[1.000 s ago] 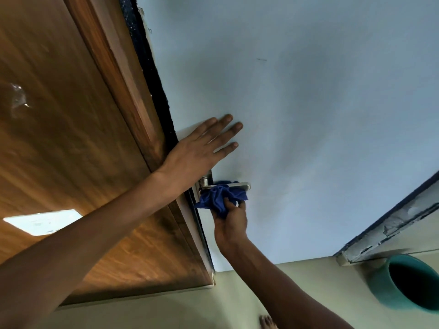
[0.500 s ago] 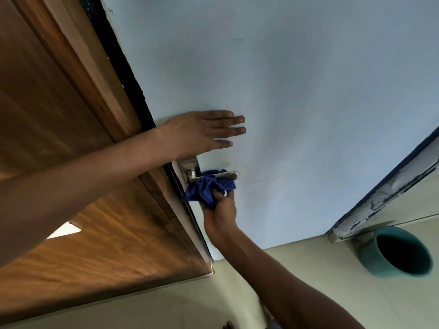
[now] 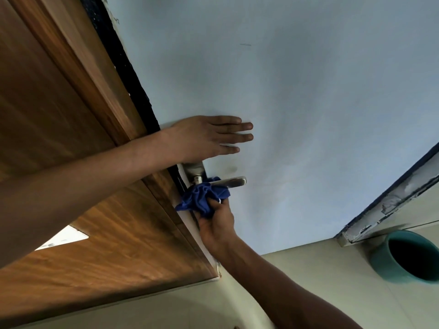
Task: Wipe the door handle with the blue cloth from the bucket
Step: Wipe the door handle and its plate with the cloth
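Left hand (image 3: 204, 138): laid flat and open on the pale door, just above the door handle (image 3: 229, 182).
Blue cloth (image 3: 202, 198): bunched at the handle's inner end, gripped by the right hand (image 3: 217, 224) from below.
Handle axis: runs rightward from the cloth; right hand nearer.
Bucket (image 3: 408, 256): far right of handle.
Writing: none legible.

The blue cloth (image 3: 203, 198) covers the inner part of the door handle (image 3: 231, 182). The left hand (image 3: 204, 138) hides the top of the handle's plate (image 3: 194, 170). The bucket (image 3: 411, 257) is cut off at the right edge.
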